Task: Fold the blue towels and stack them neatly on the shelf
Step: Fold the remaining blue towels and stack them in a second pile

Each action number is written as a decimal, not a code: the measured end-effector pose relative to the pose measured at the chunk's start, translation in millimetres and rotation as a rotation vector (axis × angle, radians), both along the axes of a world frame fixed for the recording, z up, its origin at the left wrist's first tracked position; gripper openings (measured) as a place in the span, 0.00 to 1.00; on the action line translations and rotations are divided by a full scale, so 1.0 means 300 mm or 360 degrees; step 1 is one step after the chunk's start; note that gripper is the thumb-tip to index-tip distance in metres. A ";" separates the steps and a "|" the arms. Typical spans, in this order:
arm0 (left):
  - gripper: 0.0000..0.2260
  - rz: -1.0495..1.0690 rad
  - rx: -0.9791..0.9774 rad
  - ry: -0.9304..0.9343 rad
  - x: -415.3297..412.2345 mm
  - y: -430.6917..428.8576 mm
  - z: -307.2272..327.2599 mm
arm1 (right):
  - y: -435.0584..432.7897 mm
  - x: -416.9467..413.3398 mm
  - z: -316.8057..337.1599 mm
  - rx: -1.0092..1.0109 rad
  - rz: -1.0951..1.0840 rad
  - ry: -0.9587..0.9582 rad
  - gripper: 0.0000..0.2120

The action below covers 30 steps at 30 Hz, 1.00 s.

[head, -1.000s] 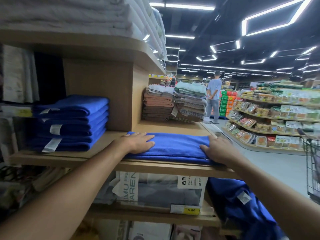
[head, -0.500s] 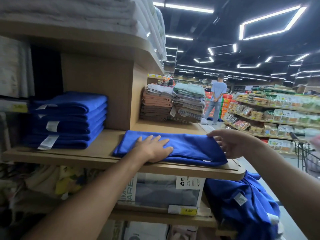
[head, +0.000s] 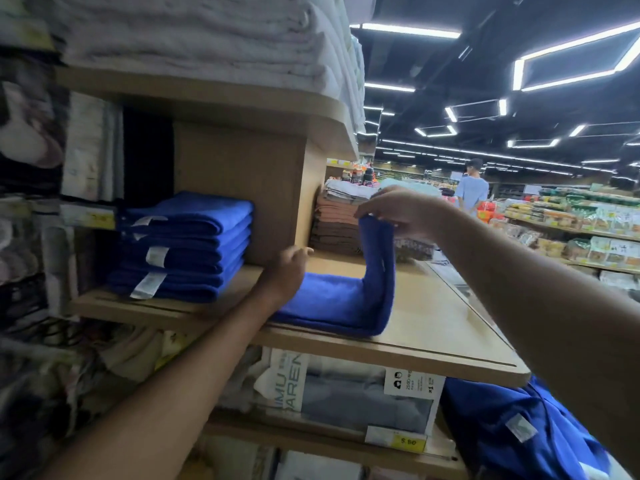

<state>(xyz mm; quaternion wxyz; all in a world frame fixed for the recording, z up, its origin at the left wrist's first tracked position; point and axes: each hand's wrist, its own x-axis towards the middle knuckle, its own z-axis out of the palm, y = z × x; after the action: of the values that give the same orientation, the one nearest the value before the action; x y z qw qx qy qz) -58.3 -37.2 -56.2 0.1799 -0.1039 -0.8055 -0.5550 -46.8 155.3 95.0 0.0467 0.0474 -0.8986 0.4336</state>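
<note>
The right hand [head: 405, 211] is pinching the right end of a blue terry towel [head: 332, 301] & holding it up, so the towel is bending into an L. Its left part is lying flat on the light wooden shelf [head: 433, 344] & its right part is standing nearly upright. Thumb & fingertips are closing together on the cloth's top edge. The left hand [head: 285, 273] is sitting at the towel's left end w/ fingers curled. Can't tell whether it is gripping the cloth or only pressing on it.

On the same shelf, left of the 2 hands & apart from this towel, a stack of folded blue towels [head: 187, 244] w/ white tags is sitting by the back panel. Behind the raised end, a pile of brown & pink folded towels [head: 334, 226] is showing. 1 board up, thick white folded towels [head: 207, 39] are lying. 1 board down, a clear-wrapped grey textile pack [head: 363, 407] is standing behind a yellow price tag [head: 408, 441]. At lower right, a loose heap of blue cloth [head: 502, 431] w/ a white tag is bunching under the shelf corner. In the bkgd, a person in a light blue shirt [head: 471, 190] is standing by racks of packed food [head: 571, 233].
</note>
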 end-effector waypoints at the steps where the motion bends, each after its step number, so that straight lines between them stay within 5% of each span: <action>1: 0.18 0.0017 0.0221 -0.0102 -0.010 -0.031 -0.002 | -0.058 -0.017 -0.010 0.0101 0.0020 -0.0008 0.07; 5: 0.15 -0.0022 0.0954 -0.0385 -0.022 -0.068 -0.014 | -0.266 -0.081 -0.101 0.0485 0.0134 -0.0085 0.06; 10: 0.14 -0.0037 0.1051 -0.0278 -0.031 -0.079 -0.019 | -0.388 -0.106 -0.285 0.0611 0.0376 -0.0212 0.07; 12: 0.10 -0.0003 0.0994 -0.0273 -0.037 -0.088 -0.025 | -0.374 -0.105 -0.310 0.0476 0.0403 -0.0216 0.03; 15: 0.07 0.0025 0.0765 -0.0232 -0.054 -0.091 -0.047 | -0.290 -0.123 -0.298 0.0315 0.0298 0.0090 0.15; 21: 0.17 0.0013 0.0385 -0.0106 -0.054 -0.068 -0.067 | -0.157 -0.104 -0.429 0.1218 0.0402 0.0120 0.32; 30: 0.16 0.0082 -0.0100 -0.0092 -0.057 -0.062 -0.077 | -0.186 -0.129 -0.519 0.1373 0.0343 0.0163 0.35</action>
<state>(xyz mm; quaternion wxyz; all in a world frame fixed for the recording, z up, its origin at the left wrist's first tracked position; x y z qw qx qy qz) -75.3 -55.9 -79.3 0.1673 -0.0726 -0.8297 -0.5275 -85.6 99.4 -60.7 0.0217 0.1772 -0.9838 0.0188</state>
